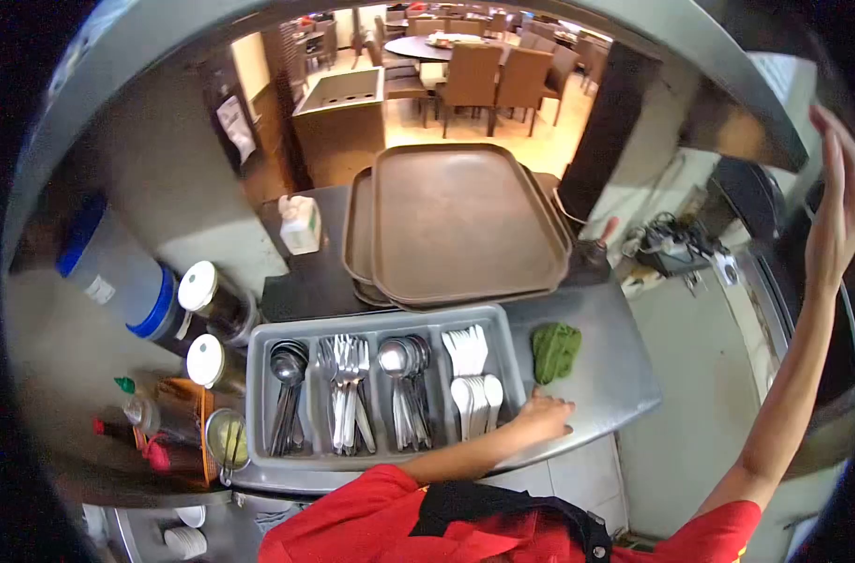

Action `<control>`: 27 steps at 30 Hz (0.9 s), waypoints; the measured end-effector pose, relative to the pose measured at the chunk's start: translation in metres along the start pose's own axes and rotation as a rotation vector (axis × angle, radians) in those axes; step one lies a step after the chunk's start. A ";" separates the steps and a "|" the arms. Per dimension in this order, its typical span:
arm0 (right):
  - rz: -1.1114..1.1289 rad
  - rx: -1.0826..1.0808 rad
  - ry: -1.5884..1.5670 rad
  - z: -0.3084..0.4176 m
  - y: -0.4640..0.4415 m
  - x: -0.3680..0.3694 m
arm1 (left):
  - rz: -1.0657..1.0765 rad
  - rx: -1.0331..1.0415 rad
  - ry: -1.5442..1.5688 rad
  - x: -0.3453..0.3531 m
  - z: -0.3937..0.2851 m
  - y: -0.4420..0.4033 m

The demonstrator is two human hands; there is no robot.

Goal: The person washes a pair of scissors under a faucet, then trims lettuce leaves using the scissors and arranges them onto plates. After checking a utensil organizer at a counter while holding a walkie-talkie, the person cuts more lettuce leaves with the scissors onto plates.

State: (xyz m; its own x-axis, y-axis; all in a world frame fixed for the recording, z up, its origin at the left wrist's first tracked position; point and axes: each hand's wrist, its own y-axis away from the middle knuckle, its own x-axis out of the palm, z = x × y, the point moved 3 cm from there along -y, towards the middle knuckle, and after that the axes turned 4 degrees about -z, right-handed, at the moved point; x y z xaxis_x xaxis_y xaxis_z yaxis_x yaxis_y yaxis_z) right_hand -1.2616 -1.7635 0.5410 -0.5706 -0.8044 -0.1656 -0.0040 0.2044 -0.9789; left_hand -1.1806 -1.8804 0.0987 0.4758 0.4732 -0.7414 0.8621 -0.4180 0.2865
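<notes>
My left hand (540, 418) rests at the front edge of the metal counter (615, 375), its fingers apart and nothing in them. Just beyond it lies a folded green cloth (556, 352). To its left stands a grey cutlery tray (259, 394). The compartments hold dark-handled ladle-like spoons (288, 364), forks (346, 361), metal spoons (396, 361), and white plastic forks (465, 349) above white soup spoons (478, 399). My right hand (839, 197) is raised at the far right with fingers stretched upward, holding nothing visible; whether it touches anything there I cannot tell.
Stacked brown serving trays (465, 225) lie behind the cutlery, beside a small white carton (300, 225). White-lidded jars (198, 286), a blue-lidded container (127, 272) and bottles line the left. Cables and a device (676, 235) sit right. Beyond the opening are dining chairs (470, 80).
</notes>
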 end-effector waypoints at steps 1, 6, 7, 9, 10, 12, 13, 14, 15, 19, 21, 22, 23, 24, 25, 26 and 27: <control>0.035 -0.003 0.039 -0.001 0.018 -0.023 | -0.051 0.023 -0.049 0.008 0.006 -0.005; 0.179 0.097 0.319 0.022 0.131 -0.153 | -0.078 0.032 -0.166 0.008 0.006 -0.005; 0.168 0.140 0.424 0.030 0.156 -0.183 | -0.196 0.139 -0.242 0.019 0.016 -0.011; 0.149 0.363 0.554 0.043 0.219 -0.254 | -0.295 0.026 -0.200 0.019 0.011 -0.007; 0.123 0.460 0.617 0.061 0.243 -0.287 | -0.369 0.159 -0.217 0.011 0.001 -0.001; 0.059 0.669 0.771 0.096 0.300 -0.363 | -0.471 0.269 -0.119 0.005 -0.009 0.002; 0.024 0.730 0.817 0.122 0.325 -0.400 | -0.507 0.277 0.006 0.011 -0.008 -0.001; -0.024 0.813 0.876 0.148 0.357 -0.439 | -0.508 0.278 0.108 0.021 -0.008 -0.005; -0.106 0.922 0.896 0.183 0.372 -0.470 | -0.512 0.264 0.199 0.032 -0.034 0.007; -0.175 1.024 1.239 0.318 0.430 -0.596 | -0.185 0.357 0.375 0.148 -0.111 0.017; -0.271 1.057 1.329 0.377 0.443 -0.645 | 0.021 0.489 0.313 0.236 -0.158 0.027; -0.285 1.066 1.377 0.403 0.449 -0.666 | 0.135 0.543 0.249 0.270 -0.194 0.045; -0.297 1.073 1.423 0.426 0.452 -0.684 | 0.268 0.625 0.266 0.306 -0.218 0.055; -0.332 1.115 1.452 0.447 0.457 -0.701 | 0.362 0.670 0.191 0.334 -0.249 0.072; -0.348 1.120 1.484 0.466 0.460 -0.716 | 0.432 0.723 0.181 0.359 -0.278 0.086; -0.383 1.170 1.458 0.483 0.465 -0.730 | 0.503 0.772 0.171 0.381 -0.301 0.096; -0.416 1.223 1.429 0.498 0.469 -0.742 | 0.516 0.787 0.138 0.398 -0.319 0.101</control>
State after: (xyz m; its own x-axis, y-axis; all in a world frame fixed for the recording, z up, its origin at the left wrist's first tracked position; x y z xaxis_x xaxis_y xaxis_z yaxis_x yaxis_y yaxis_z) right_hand -0.4316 -1.3486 0.1450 -0.8361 0.4219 -0.3506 -0.1674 -0.8049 -0.5693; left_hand -0.8488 -1.4870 0.0259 0.8247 0.1507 -0.5451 0.1991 -0.9795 0.0303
